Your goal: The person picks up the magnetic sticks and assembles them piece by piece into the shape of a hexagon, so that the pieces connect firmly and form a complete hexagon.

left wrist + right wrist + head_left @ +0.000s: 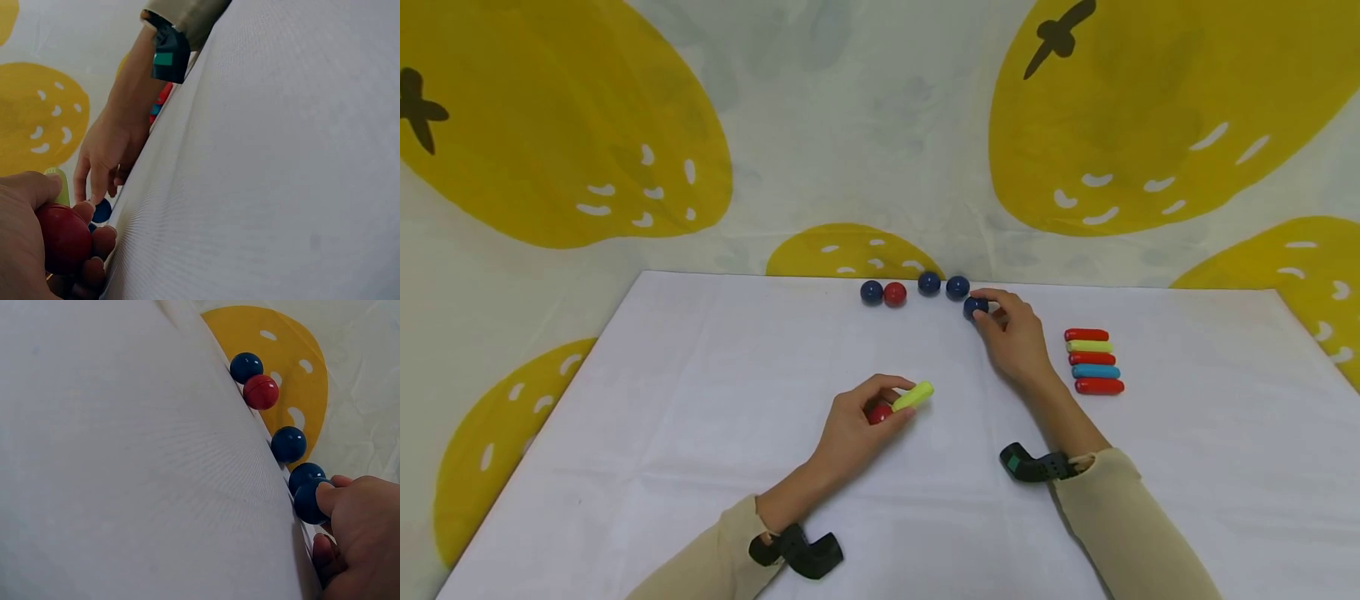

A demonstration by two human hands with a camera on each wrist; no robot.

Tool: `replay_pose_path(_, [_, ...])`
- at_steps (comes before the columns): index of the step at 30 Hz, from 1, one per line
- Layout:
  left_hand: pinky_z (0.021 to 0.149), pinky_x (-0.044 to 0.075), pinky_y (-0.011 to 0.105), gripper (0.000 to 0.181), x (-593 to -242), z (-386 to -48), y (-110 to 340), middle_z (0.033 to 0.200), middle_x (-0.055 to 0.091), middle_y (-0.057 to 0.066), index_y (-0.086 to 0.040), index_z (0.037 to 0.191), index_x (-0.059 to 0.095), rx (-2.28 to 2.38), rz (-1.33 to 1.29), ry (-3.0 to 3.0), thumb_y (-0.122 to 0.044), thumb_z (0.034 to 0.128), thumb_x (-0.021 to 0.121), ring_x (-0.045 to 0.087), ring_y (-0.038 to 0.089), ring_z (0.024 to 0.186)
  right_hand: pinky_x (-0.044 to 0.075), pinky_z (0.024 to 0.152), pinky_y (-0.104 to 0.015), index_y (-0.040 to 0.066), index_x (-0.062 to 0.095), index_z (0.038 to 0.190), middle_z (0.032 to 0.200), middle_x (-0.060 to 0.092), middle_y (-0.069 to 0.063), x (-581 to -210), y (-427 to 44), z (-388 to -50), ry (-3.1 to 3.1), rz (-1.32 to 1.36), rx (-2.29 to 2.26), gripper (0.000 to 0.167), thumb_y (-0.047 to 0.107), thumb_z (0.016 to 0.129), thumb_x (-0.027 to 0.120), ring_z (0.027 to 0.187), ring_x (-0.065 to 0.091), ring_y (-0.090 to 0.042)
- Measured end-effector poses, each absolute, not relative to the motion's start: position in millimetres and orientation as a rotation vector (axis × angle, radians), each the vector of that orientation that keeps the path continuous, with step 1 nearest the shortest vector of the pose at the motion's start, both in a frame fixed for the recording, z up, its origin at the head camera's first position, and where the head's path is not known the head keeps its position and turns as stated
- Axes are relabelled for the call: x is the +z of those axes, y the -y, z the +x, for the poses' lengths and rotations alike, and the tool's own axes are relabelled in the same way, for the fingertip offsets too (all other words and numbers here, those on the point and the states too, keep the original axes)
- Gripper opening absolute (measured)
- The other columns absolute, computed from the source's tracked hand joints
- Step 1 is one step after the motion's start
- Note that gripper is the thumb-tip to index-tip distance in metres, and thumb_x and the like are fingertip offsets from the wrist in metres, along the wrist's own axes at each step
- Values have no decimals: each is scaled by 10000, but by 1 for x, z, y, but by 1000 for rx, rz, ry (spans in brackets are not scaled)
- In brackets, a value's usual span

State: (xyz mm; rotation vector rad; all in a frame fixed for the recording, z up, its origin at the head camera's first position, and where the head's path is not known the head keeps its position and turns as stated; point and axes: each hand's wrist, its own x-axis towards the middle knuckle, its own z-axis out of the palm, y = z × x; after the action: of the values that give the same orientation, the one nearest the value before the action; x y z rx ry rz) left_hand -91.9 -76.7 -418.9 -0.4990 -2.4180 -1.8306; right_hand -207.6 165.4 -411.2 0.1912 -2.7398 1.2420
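Observation:
The left hand (857,429) is above the middle of the white table, its fingers curled round a red ball (64,239) and a yellow-green stick (914,395) that points up to the right. At the back, the right hand (1017,337) pinches a dark blue ball (310,501) between thumb and fingers. Close behind that ball sits another blue ball (957,287), with a third blue ball (928,283) to its left. Farther left, a blue ball (872,292) and a red ball (895,294) stand side by side.
Right of the right hand, several sticks lie stacked in a column: red (1086,335), yellow-green (1089,346), blue (1096,372) and more red. The white tablecloth (700,400) ends at a patterned backdrop (865,125) behind the balls.

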Motion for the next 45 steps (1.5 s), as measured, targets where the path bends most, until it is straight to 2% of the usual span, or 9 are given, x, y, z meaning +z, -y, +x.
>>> replay_pose_path(6, [546, 396, 223, 273, -418, -92, 77, 849, 639, -70, -216, 1110, 672, -1823, -504, 2421, -159, 851, 739, 526, 123, 675, 412, 723, -371, 206, 564, 1281, 1008, 534, -95, -409, -164, -206, 2751, 180, 1236, 314, 239, 968, 578, 884, 477, -260])
replay_pose_path(12, [547, 394, 224, 274, -417, -91, 77, 847, 635, -71, -213, 1108, 674, -1817, -496, 2418, -147, 850, 738, 524, 125, 675, 424, 717, -362, 217, 565, 1274, 984, 545, -83, -410, -163, -206, 2759, 163, 1259, 321, 245, 957, 599, 864, 488, -250])
replay_pose_path(15, [552, 399, 224, 277, -416, -91, 77, 855, 636, -65, -214, 1115, 673, -1820, -491, 2407, -155, 852, 737, 526, 127, 681, 431, 749, -382, 206, 572, 1266, 1043, 552, -87, -411, -163, -206, 2743, 175, 1282, 322, 267, 952, 606, 899, 496, -261])
replay_pose_path(19, [549, 405, 221, 279, -417, -90, 78, 867, 644, -47, -210, 1125, 670, -1838, -479, 2376, -168, 856, 735, 529, 135, 682, 459, 878, -411, 234, 559, 1266, 1204, 539, -46, -409, -164, -204, 2723, 134, 1398, 352, 353, 939, 609, 1039, 524, -250])
replay_pose_path(23, [533, 399, 222, 280, -417, -90, 78, 869, 649, -19, -180, 1128, 668, -1840, -456, 2347, -150, 857, 732, 528, 145, 680, 442, 958, -377, 208, 558, 1260, 1258, 535, -2, -403, -163, -203, 2645, 171, 1575, 380, 361, 920, 631, 1143, 522, -193])
replay_pose_path(28, [531, 394, 223, 284, -410, -88, 76, 863, 650, 38, -100, 1128, 665, -1830, -428, 2339, -73, 851, 723, 532, 168, 686, 449, 942, -304, 125, 595, 1240, 1227, 553, -34, -397, -162, -202, 2598, 411, 1761, 383, 267, 895, 681, 1125, 551, -197])
replay_pose_path(34, [561, 420, 226, 269, -384, -80, 74, 848, 642, 81, -20, 1110, 656, -1814, -418, 2333, -21, 847, 709, 547, 180, 708, 460, 929, -317, 163, 628, 1196, 1176, 590, -32, -388, -158, -197, 2695, 551, 1797, 370, 294, 862, 721, 1120, 566, -212])
replay_pose_path(41, [575, 425, 225, 269, -380, -79, 74, 850, 653, 74, -24, 1112, 657, -1801, -382, 2335, -29, 849, 710, 556, 190, 719, 491, 863, -298, 134, 624, 1202, 1169, 588, -43, -379, -154, -193, 2741, 643, 1878, 382, 282, 864, 723, 1059, 566, -247])
replay_pose_path(45, [581, 426, 222, 271, -381, -80, 74, 857, 657, 73, -27, 1118, 656, -1808, -366, 2344, -30, 852, 707, 557, 191, 725, 495, 859, -306, 164, 633, 1180, 1154, 604, -33, -378, -152, -192, 2779, 677, 1911, 359, 299, 861, 725, 1052, 579, -239])
